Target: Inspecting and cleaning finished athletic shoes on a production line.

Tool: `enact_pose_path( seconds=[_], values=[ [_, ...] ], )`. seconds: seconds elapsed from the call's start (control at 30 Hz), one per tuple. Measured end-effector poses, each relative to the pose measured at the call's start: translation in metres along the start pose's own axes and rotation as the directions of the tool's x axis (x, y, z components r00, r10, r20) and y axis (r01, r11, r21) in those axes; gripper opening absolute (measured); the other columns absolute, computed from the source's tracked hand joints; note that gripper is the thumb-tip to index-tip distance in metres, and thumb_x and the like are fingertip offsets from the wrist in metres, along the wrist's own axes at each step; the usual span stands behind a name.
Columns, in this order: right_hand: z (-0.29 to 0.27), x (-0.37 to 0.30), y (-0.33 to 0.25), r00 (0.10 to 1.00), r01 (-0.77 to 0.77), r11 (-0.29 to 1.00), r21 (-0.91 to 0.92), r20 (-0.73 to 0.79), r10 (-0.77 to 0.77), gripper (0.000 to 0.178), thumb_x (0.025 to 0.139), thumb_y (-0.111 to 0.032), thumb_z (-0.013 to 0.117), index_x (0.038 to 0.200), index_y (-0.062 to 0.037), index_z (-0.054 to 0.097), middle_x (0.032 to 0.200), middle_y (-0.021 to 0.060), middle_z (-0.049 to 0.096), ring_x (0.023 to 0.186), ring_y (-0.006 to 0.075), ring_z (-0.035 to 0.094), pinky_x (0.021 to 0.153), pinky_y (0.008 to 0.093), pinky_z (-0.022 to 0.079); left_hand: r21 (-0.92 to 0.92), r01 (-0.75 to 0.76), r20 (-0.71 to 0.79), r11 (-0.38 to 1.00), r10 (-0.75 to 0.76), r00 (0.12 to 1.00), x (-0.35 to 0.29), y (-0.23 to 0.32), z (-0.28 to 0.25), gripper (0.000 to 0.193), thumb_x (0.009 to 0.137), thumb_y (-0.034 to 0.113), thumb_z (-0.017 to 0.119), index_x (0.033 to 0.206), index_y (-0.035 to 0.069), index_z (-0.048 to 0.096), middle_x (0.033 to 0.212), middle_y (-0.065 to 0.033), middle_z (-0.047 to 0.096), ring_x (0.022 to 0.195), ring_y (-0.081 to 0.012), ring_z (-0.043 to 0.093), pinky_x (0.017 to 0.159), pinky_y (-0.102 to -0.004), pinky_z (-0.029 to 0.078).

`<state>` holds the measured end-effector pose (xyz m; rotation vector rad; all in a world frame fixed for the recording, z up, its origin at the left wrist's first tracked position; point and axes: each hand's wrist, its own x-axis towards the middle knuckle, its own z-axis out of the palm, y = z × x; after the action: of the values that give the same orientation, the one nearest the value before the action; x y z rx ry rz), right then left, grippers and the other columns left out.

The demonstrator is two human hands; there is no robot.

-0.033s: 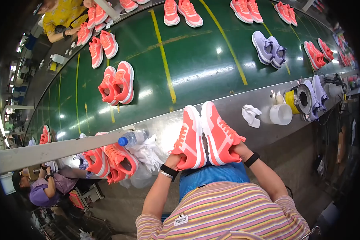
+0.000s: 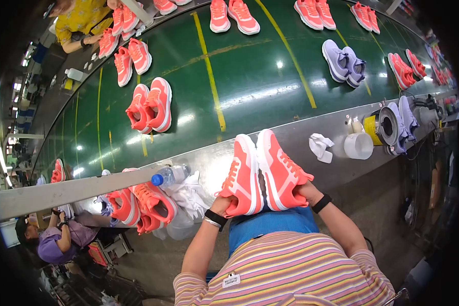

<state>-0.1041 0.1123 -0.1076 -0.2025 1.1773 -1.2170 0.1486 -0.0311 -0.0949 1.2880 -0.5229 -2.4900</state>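
Near the middle of the frame I see the left hand (image 2: 220, 206) gripping the left shoe (image 2: 243, 176) at its heel end, and the right hand (image 2: 308, 193) gripping the right shoe (image 2: 280, 171) likewise; most fingers are hidden, so I cannot tell how they curl. Both coral shoes are side by side, toes toward the top of the frame, laces threaded, so the pair looks matched and assembled. It is in hand, not on the green belt (image 2: 250, 66), where coral pairs (image 2: 159, 102) and a lavender pair (image 2: 335, 60) already sit. Lower left, more coral shoes (image 2: 149, 198) lie off the belt; whether they are finished I cannot tell.
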Motion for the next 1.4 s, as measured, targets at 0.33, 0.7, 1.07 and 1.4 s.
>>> enact_pose_path(
  seconds=[0.33, 0.7, 1.07, 1.4],
  values=[
    [0.008, -0.004, -0.011, 1.0, 0.0, 0.999, 0.035, 0.007, 0.0, 0.032, 0.082, -0.003, 0.054, 0.114, -0.0038, 0.051, 0.112, 0.0062, 0.055, 0.101, 0.0165, 0.053, 0.088, 0.0318, 0.045, -0.05, -0.085, 0.101, 0.995, 0.089, 0.991, 0.005, -0.007, -0.017, 0.038, 0.082, -0.001, 0.055, 0.118, 0.005, 0.047, 0.113, -0.009, 0.055, 0.099, -0.0194, 0.056, 0.085, -0.0335, 0.048],
    [-0.012, -0.008, -0.063, 0.865, 0.281, 0.563, -0.777, -0.05, -0.5, 0.042, 0.072, -0.018, 0.065, 0.112, -0.0073, 0.057, 0.105, 0.0114, 0.056, 0.106, 0.0282, 0.049, 0.093, 0.0379, 0.037, 0.82, -0.214, 0.004, 0.53, 0.369, 0.929, -0.028, 0.01, -0.003, 0.083, 0.069, 0.008, 0.062, 0.137, -0.003, 0.017, 0.129, -0.0206, 0.035, 0.116, -0.0302, 0.038, 0.093, -0.0378, 0.037],
    [-0.059, 0.034, -0.088, 0.55, 0.308, 0.644, -0.7, -0.422, -0.721, 0.007, 0.079, -0.006, 0.058, 0.086, -0.0078, 0.06, 0.079, 0.0065, 0.057, 0.078, 0.0184, 0.055, 0.07, 0.03, 0.043, 0.991, -0.075, 0.116, -0.11, 0.447, 0.887, 0.02, 0.033, 0.065, 0.104, 0.066, 0.038, 0.075, 0.136, -0.006, 0.011, 0.131, -0.0364, 0.023, 0.121, -0.0478, 0.031, 0.101, -0.0447, 0.03],
    [-0.142, -0.085, -0.152, 0.577, 0.276, 0.754, -0.597, -0.524, -0.626, 0.01, 0.083, -0.008, 0.057, 0.091, -0.0028, 0.057, 0.082, 0.0047, 0.061, 0.077, 0.0126, 0.058, 0.069, 0.0262, 0.045, 0.993, -0.102, 0.076, 0.067, 0.308, 0.948, 0.02, 0.048, 0.062, 0.105, 0.065, 0.027, 0.075, 0.139, -0.002, 0.006, 0.129, -0.0287, 0.032, 0.114, -0.0383, 0.042, 0.094, -0.04, 0.038]
  ],
)
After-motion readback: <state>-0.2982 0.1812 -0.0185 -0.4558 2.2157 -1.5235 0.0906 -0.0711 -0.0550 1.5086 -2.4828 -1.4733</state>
